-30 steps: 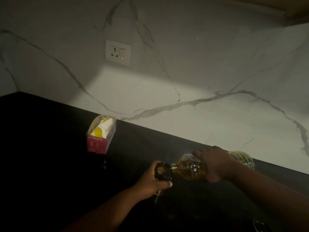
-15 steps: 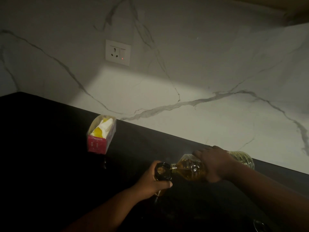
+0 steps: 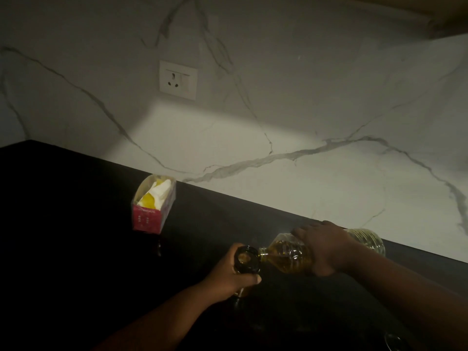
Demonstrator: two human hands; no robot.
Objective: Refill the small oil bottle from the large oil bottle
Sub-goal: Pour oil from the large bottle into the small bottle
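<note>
The small dark oil bottle [image 3: 247, 259] stands upright on the black counter, its open mouth facing up. My left hand [image 3: 234, 273] grips it around the neck. The large clear plastic bottle [image 3: 288, 254] of yellow oil lies tipped nearly level, its neck resting at the rim of the small bottle's mouth. My right hand [image 3: 326, 249] grips the large bottle around its middle from above. The oil pools toward the neck end. The lower body of the small bottle is lost in the dark.
A pink open carton [image 3: 153, 205] with white and yellow contents stands on the black counter [image 3: 76, 224] to the left. A marble wall with a socket [image 3: 178, 79] runs behind. A round dark object [image 3: 395, 342] shows at the bottom right edge.
</note>
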